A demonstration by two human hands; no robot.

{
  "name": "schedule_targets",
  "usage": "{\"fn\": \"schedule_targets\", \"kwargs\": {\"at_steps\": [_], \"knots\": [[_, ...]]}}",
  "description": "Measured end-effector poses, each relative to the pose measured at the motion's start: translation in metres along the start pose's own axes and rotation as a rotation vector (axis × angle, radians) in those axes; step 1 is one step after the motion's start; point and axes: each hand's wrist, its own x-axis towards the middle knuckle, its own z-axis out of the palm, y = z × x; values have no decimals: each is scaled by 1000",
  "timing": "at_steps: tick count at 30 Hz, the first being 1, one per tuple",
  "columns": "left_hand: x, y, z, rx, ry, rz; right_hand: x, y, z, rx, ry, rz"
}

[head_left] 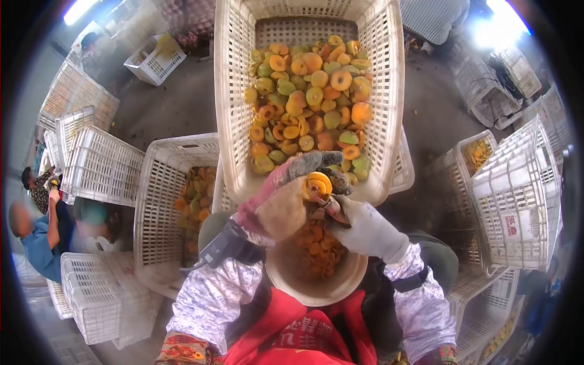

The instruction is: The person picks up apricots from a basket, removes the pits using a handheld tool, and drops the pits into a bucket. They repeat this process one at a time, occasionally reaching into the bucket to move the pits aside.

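Observation:
In the head view, my gloved left hand [280, 198] is closed around a cut apricot [317, 185], its hollowed orange face turned up. My right hand [371, 230], in a pale grey glove, grips a small pitting knife [332, 208], its metal end against the apricot; the exact shape of the tool is partly hidden by the fingers. Below both hands, between my knees, sits a white bucket [277, 274] holding orange fruit pieces [319, 246]. Just beyond my hands stands a large white crate [234, 121] with many green and orange apricots [304, 91], several cut open.
Another white crate [158, 201] with fruit stands at my left. Stacked crates [103, 164] rise further left, and more crates [514, 201] lean on the right. A person in a blue shirt [45, 243] is at the far left. Grey floor [176, 100] shows between the stacks.

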Motion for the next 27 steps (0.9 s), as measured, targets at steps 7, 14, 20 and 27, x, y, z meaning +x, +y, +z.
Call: {"fn": "schedule_targets", "kwargs": {"at_steps": [7, 14, 20, 27], "knots": [[4, -16, -5, -38, 0, 123, 3, -21, 3, 526, -131, 479], [0, -14, -2, -17, -148, 134, -9, -9, 6, 650, -275, 423], [8, 0, -29, -206, 15, 343, -29, 25, 9, -237, -3, -16], [-104, 56, -93, 832, 673, 481, -54, 14, 12, -819, -89, 130]]}}
